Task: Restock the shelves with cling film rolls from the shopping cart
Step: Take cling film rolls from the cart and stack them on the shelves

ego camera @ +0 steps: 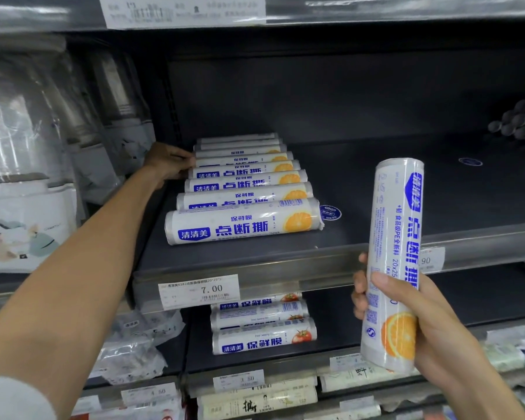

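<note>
One cling film roll [397,225] is held upright at the lower right of the frame, with the fingers and thumb of the right hand [434,325] wrapped round its lower half. A row of rolls [243,189] is laid crosswise on the dark shelf [391,201] at centre. The left hand [167,163] is placed against the row's left ends, fingers bent; a grip cannot be confirmed.

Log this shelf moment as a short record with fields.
left grip: touches the left end of the row of rolls lying on the middle shelf
right grip: holds an orange-print roll upright, in front of the shelf
price tag: 7.00, on the shelf's front edge
lower shelf: tomato-print rolls lying crosswise
</note>
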`<move>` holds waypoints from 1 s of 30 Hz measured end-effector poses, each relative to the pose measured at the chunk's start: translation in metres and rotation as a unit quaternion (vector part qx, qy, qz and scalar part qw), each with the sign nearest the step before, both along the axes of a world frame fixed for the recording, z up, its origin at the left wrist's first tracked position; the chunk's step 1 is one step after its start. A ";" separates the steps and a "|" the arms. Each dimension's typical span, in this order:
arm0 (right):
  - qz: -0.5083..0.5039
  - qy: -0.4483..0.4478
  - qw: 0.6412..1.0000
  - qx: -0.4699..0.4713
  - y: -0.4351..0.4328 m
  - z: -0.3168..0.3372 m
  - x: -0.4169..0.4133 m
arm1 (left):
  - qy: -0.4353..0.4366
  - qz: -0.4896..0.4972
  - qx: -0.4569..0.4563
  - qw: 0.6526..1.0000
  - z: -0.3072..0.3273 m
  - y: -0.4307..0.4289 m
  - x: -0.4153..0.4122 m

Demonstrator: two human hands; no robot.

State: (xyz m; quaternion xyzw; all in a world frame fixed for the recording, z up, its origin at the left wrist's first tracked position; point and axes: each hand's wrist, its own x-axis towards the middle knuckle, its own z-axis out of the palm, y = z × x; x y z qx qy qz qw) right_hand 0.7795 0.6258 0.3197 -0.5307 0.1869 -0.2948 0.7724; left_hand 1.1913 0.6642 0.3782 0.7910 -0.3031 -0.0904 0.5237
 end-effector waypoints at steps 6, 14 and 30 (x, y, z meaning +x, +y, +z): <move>0.002 0.002 1.000 0.003 0.001 -0.001 0.000 | 0.004 0.007 -0.004 1.000 -0.007 -0.001 0.009; -0.004 0.008 1.000 0.002 0.003 0.001 -0.001 | -0.025 0.048 -0.003 0.999 0.003 -0.009 0.020; 0.032 -0.006 0.999 -0.023 -0.009 0.040 0.022 | -0.092 0.003 0.052 0.994 0.000 -0.040 0.055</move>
